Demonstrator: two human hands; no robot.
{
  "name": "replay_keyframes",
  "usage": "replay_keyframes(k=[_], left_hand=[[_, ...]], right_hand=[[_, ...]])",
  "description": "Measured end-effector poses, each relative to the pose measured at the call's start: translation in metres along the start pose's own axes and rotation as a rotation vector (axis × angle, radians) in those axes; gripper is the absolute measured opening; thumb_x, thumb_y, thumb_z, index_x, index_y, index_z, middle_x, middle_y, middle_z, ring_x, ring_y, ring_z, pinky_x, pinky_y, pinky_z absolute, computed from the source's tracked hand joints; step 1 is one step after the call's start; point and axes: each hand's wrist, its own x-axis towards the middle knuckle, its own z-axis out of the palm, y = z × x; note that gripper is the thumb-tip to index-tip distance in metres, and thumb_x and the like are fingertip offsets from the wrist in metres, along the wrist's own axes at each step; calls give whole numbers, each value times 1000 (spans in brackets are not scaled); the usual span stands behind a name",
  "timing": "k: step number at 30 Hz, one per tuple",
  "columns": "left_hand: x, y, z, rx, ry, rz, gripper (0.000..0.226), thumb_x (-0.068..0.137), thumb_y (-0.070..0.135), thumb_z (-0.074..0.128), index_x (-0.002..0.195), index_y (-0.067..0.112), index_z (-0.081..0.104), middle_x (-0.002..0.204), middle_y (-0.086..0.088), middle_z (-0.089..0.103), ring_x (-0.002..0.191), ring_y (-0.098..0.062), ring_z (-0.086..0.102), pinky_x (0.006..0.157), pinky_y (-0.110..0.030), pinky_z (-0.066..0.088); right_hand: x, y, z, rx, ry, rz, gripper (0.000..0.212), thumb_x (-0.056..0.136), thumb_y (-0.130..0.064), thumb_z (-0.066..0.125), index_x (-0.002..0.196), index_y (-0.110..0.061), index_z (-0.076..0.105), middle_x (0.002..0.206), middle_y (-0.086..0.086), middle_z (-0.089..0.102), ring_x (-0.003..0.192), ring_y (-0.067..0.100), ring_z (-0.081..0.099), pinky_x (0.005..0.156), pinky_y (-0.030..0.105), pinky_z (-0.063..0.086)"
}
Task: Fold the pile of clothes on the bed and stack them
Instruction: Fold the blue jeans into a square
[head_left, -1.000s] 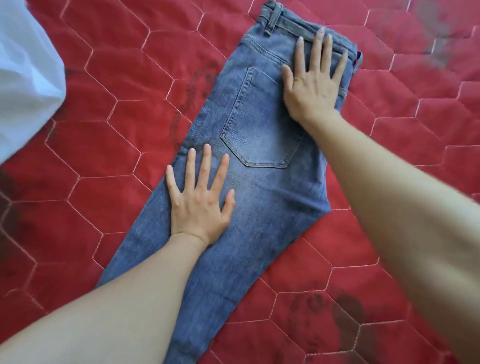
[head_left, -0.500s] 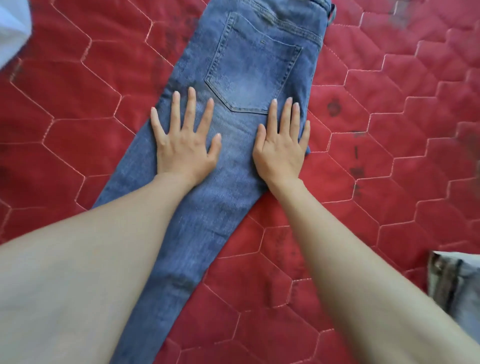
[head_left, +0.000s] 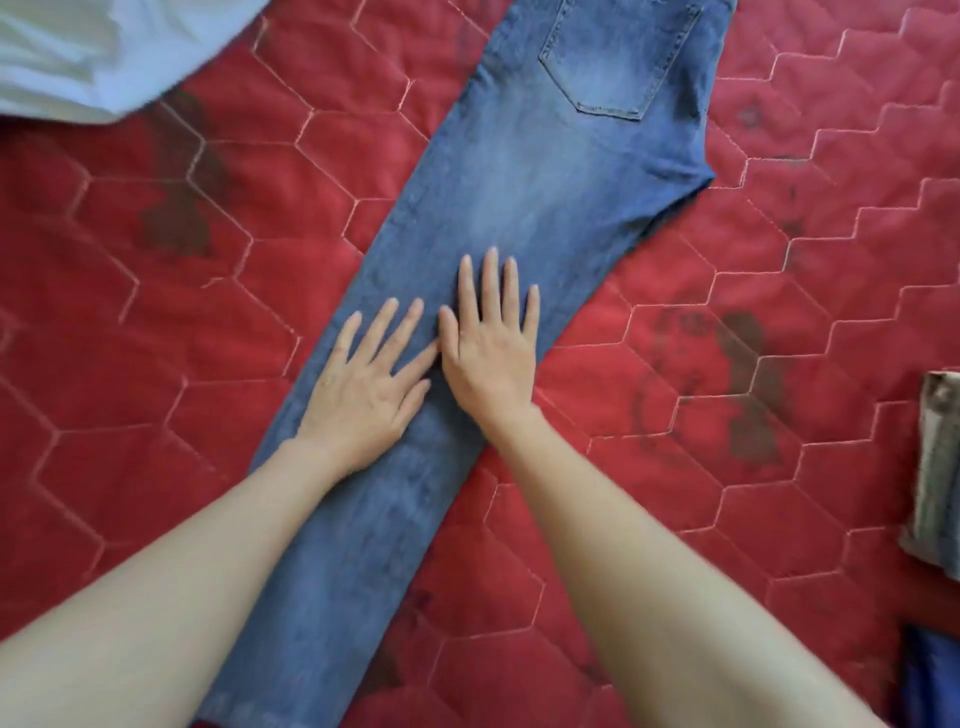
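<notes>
We see, L to R: a white cloth top-left on the red quilt — our left hand & right hand, fingers straight, pressing flat on the jeans mid-bed — folded clothes far right.

My flat left hand and right hand rest side by side on the blue denim jeans, spread diagonally across the red quilted bed.

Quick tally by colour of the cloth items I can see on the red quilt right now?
Blue: 2, the jeans and a dark blue item at lower right
White: 1, white cloth
Grey-beige: 1, folded piece
Total: 4
</notes>
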Motion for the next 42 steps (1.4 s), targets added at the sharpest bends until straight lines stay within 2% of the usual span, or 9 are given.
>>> replay_keyframes(k=[4, 8, 13, 17, 21, 28, 35, 39, 42], left_hand=[[-78, -2, 2, -21, -52, -63, 56, 97, 39, 30, 149, 21, 34, 159, -9, 22, 147, -27, 21, 115, -56, 18], [-133, -5, -9, -181, -54, -338, 63, 94, 43, 34, 149, 12, 31, 158, -13, 24, 145, -28, 24, 115, -51, 23], [-182, -5, -15, -267, 58, -432, 54, 89, 21, 68, 136, 1, 50, 141, -15, 50, 129, -34, 48, 102, -48, 39], [-208, 2, -22, -346, 159, -659, 30, 85, 22, 71, 110, 9, 65, 111, -11, 57, 99, -35, 53, 81, -46, 45], [-239, 6, -25, -464, 25, -812, 21, 90, 28, 65, 103, 12, 65, 108, -11, 53, 100, -33, 53, 81, -40, 42], [-271, -1, -39, -588, 30, -694, 17, 93, 21, 60, 96, 6, 68, 102, -13, 66, 97, -32, 58, 82, -36, 41], [-268, -20, -71, -743, 180, -579, 19, 92, 16, 59, 100, 2, 69, 112, -8, 67, 107, -22, 58, 92, -23, 36], [-273, -32, -51, -668, -21, -635, 18, 95, 17, 57, 98, 3, 68, 115, -15, 59, 108, -28, 55, 91, -24, 35], [-273, -30, -39, -645, -106, -629, 20, 96, 21, 55, 101, 5, 67, 117, -16, 55, 106, -33, 55, 94, -34, 40]], right_hand=[[-81, -21, 14, 94, -27, -110, 58, 102, -41, 27, 153, -17, 20, 161, 11, 11, 149, 25, 6, 120, 48, 8], [-152, -30, 9, 351, 2, 139, 71, 98, -33, 50, 152, -4, 15, 159, 20, 6, 149, 30, 9, 122, 39, 10], [-223, -60, 13, 424, -79, 199, 71, 99, -33, 49, 151, -1, 13, 160, 12, 7, 149, 22, 6, 121, 27, 1], [-262, -97, 16, 530, 23, 365, 60, 92, -26, 60, 144, -5, 38, 147, 9, 41, 137, 24, 35, 114, 27, 21], [-295, -127, 14, 833, 8, 687, 55, 89, -20, 63, 139, -13, 40, 115, 0, 52, 109, 22, 54, 95, 35, 42], [-330, -149, 14, 867, -20, 729, 21, 94, -29, 59, 105, -12, 62, 106, 3, 57, 99, 19, 54, 75, 24, 32], [-330, -169, -6, 992, 408, 676, 16, 89, -26, 67, 87, -10, 64, 94, -3, 57, 82, 7, 52, 73, 9, 37], [-334, -181, 18, 860, 106, 885, 21, 93, -30, 60, 98, -11, 67, 111, -2, 50, 106, 15, 50, 81, 25, 36], [-333, -194, 27, 821, 83, 945, 21, 94, -33, 57, 104, -17, 66, 110, -5, 43, 104, 16, 48, 76, 25, 30]])
